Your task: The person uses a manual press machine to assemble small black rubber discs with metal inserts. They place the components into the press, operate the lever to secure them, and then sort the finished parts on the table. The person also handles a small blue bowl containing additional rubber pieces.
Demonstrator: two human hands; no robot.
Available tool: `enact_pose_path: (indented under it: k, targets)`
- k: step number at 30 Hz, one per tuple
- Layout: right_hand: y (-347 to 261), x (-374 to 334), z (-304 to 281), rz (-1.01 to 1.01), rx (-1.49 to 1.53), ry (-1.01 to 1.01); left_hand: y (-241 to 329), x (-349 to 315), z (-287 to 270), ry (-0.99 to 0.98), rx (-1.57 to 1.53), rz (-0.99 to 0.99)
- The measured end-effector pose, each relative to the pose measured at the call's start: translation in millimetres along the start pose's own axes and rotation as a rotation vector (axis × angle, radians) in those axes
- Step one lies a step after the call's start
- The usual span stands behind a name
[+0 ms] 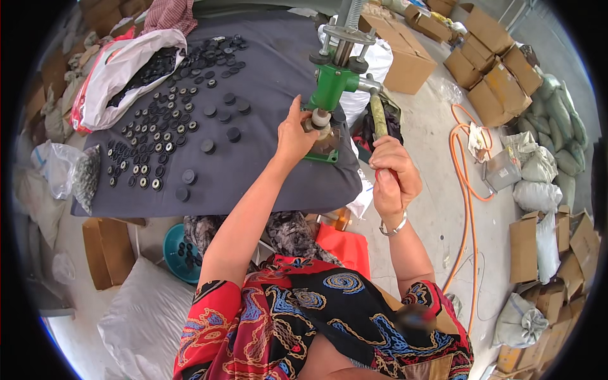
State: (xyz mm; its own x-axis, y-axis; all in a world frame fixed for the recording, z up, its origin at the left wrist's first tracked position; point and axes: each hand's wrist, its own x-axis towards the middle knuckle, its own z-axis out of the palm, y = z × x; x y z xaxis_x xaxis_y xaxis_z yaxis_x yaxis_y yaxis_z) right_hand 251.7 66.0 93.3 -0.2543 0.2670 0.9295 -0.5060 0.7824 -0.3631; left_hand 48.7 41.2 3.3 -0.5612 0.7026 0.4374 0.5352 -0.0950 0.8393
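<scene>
Grey-clothed counter (266, 183) | left hand (294, 137) half-open at green metal press (328, 87), hold unclear | right hand (396, 170) clenching yellowish rod lever (379, 113) | downstroke: finger-pinch hazard

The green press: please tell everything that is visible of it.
The green press stands upright on the right end of the cloth-covered table, its top out of frame. It looks metal, with a coiled spring, green base and yellowish side lever gripped by the right hand. The left hand is at its greyish plunger.
</scene>
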Motion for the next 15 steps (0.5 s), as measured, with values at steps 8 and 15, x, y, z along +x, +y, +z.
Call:
enact_pose_path:
  k: [8, 15]
  targets:
    - [8, -35, 11, -0.119, -0.130, 0.003, 10, -9, -10, -0.051, -0.037, -0.093]
    - [3, -23, 3, -0.044, -0.131, -0.035, 3, -9, -15, -0.070, -0.050, -0.022]
